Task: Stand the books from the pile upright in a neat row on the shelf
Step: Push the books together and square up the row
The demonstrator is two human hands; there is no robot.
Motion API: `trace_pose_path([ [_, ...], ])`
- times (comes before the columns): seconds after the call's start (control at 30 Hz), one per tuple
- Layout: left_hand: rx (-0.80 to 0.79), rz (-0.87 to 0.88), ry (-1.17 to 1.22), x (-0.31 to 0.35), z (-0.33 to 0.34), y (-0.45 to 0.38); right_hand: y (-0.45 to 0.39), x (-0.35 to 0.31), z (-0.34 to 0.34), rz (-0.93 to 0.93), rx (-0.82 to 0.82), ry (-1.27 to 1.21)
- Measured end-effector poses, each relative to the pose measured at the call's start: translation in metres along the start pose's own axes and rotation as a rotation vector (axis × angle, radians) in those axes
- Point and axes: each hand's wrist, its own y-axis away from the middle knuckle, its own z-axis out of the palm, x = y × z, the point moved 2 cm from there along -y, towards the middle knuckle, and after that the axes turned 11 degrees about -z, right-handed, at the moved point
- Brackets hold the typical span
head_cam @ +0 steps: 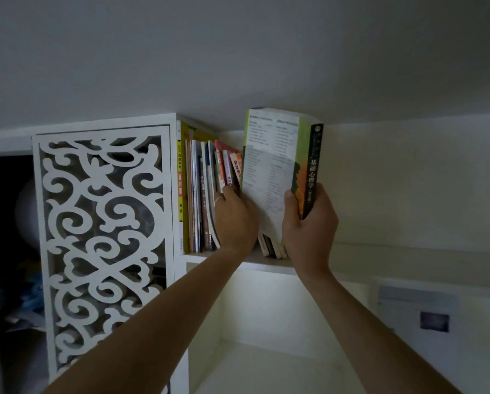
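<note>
right grip: the right hand [309, 223] is wrapped round the lower end of a thick book [280, 172], thumb on the pale back cover, fingers curled round the black spine side. Solid hold, nothing loose about it.
left grip: the left hand [235, 220] is up against the row of books [206, 194], fingers tucked in among the leaning ones. Can't really tell if it's pinching one or just pushing them back, the fingertips are hidden behind the spines.
thick book: upright, green and white cover, black spine with orange patch, top edge nearly at the ceiling. It sits just right of the row, and its bottom end is hidden by the right hand.
row of books: standing on the shelf [269, 264], packed at the left end starting with a yellow-spined book [180, 189], then leaning rightwards toward the thick one.
more books: a few dark spines [270, 245] peek out low down between the two hands, tilted.
surroundings: white carved lattice panel [101, 237] left of the shelf, dim lit niche [266, 322] below, pretty dark overall.
</note>
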Motion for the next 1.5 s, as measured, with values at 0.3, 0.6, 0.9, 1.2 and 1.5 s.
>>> trace_pose_path([
  [0.3,0.106,0.612,-0.329,-0.001,0.027,0.019,-0.007,0.015,-0.054,-0.028,0.185,0.187],
  [0.6,0.177,0.611,-0.771,-0.011,0.065,0.036,-0.001,0.021,-0.067,-0.119,0.146,0.217],
  [0.9,0.152,0.266,-0.208,-0.002,0.104,0.097,-0.001,0.034,-0.065,-0.018,0.162,0.23],
  [1.2,0.108,0.232,-0.187,0.008,0.112,0.096,-0.002,0.038,-0.065,-0.049,0.149,0.252],
  [1.5,-0.222,0.177,0.16,0.001,0.108,0.074,-0.013,0.048,-0.065,-0.019,0.017,0.15],
])
